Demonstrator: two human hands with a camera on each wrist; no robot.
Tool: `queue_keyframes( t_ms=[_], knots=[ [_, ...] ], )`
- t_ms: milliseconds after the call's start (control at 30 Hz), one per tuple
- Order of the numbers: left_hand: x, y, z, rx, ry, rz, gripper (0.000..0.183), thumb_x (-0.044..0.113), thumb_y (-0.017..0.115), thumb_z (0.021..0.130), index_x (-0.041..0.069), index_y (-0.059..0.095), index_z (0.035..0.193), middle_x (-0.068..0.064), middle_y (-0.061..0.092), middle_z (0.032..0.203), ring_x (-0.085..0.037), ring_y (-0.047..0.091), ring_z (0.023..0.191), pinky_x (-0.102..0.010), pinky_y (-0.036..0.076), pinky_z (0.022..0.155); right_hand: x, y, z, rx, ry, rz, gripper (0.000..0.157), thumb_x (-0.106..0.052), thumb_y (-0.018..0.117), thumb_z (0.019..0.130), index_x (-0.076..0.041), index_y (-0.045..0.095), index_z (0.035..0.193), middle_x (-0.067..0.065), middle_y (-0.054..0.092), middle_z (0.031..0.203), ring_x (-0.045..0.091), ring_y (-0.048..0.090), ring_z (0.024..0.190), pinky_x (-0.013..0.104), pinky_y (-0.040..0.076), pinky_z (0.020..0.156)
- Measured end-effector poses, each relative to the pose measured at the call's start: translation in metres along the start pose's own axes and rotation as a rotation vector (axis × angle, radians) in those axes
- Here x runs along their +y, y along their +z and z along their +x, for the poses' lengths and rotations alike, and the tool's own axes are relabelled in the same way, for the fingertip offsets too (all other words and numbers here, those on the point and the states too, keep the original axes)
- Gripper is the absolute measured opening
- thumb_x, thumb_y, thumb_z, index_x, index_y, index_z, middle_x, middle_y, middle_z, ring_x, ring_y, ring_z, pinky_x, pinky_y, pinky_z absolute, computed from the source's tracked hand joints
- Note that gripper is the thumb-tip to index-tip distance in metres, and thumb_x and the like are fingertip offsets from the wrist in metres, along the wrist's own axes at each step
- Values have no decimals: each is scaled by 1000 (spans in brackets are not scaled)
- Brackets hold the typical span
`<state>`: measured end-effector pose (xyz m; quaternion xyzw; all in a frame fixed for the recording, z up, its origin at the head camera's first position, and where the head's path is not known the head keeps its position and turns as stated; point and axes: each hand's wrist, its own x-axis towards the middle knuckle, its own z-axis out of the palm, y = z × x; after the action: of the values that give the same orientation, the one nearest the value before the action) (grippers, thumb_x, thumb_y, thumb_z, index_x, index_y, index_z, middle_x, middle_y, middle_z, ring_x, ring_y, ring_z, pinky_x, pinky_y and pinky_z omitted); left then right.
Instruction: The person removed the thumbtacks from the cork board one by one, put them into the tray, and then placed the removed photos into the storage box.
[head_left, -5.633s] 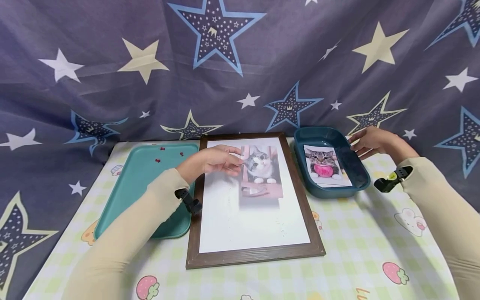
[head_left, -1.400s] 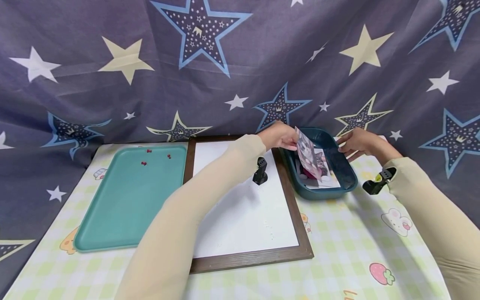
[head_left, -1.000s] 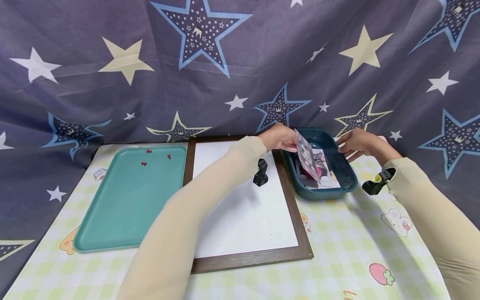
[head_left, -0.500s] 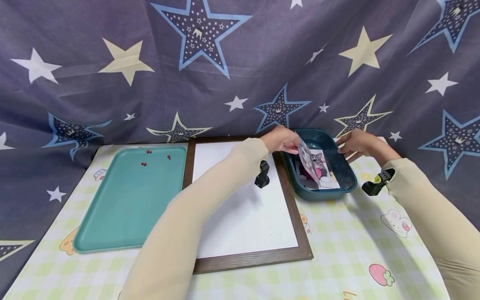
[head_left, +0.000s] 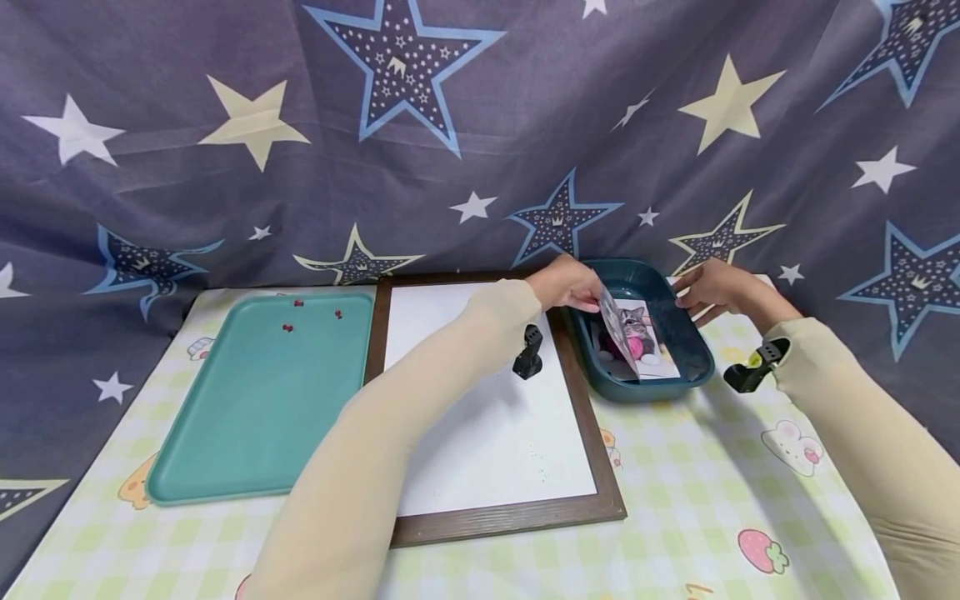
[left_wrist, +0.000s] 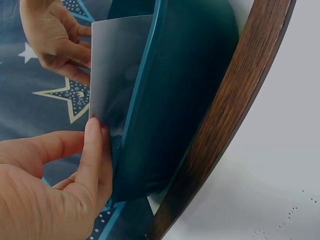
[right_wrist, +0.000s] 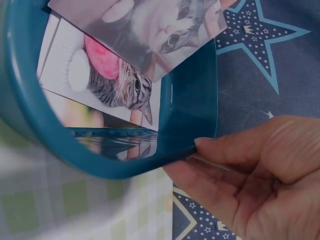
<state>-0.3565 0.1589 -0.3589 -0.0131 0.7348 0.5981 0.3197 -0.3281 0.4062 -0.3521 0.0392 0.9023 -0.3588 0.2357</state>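
Note:
My left hand pinches the upper left edge of a cat photo, gripping it between thumb and fingers. The photo stands steeply tilted inside the dark teal plastic basin, its blank back facing the left wrist camera. Under it on the basin floor lies another photo, a tabby cat with a pink ball, partly covered, with a further print peeking out below. On the far right side, my right hand pinches the basin's rim, thumb on top and fingers beneath, as the right wrist view shows.
Left of the basin, close against it, lies a brown wooden-framed whiteboard, partly under my left forearm. Further left is a green tray with several red push pins near its back. A star-patterned curtain hangs behind the checked tablecloth.
My left hand has carried the grey-and-white cat photo from over the whiteboard rightward into the basin. In the last second the photo has tilted more edge-on. My right hand stays at the rim.

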Motion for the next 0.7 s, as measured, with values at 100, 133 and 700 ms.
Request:
queue_keyframes(
  t_ms=[100, 133, 700],
  knots=[
    [0, 1, 1, 10, -6, -1, 41, -17, 61, 89, -11, 53, 129, -8, 56, 73, -16, 59, 63, -32, 59, 93, 1, 1, 1, 1, -3, -3, 51, 0, 58, 99, 21, 40, 143, 32, 68, 120, 25, 72, 93, 48, 63, 83],
    [0, 2, 1, 14, -9, 6, 42, -17, 61, 89, -10, 53, 130, -8, 56, 74, -16, 59, 63, -31, 59, 93, 1, 1, 1, 1, -1, -5, 51, 0, 57, 100, 21, 40, 143, 34, 65, 124, 28, 72, 95, 48, 63, 84],
    [8, -2, 2, -29, -105, 51, 49, -7, 56, 96, -3, 46, 144, -18, 61, 134, -21, 67, 93, -31, 59, 96, 1, 3, 1, 16, 23, -39, 49, -1, 54, 103, 19, 39, 145, 41, 49, 141, 51, 60, 122, 52, 61, 90]
  ],
)
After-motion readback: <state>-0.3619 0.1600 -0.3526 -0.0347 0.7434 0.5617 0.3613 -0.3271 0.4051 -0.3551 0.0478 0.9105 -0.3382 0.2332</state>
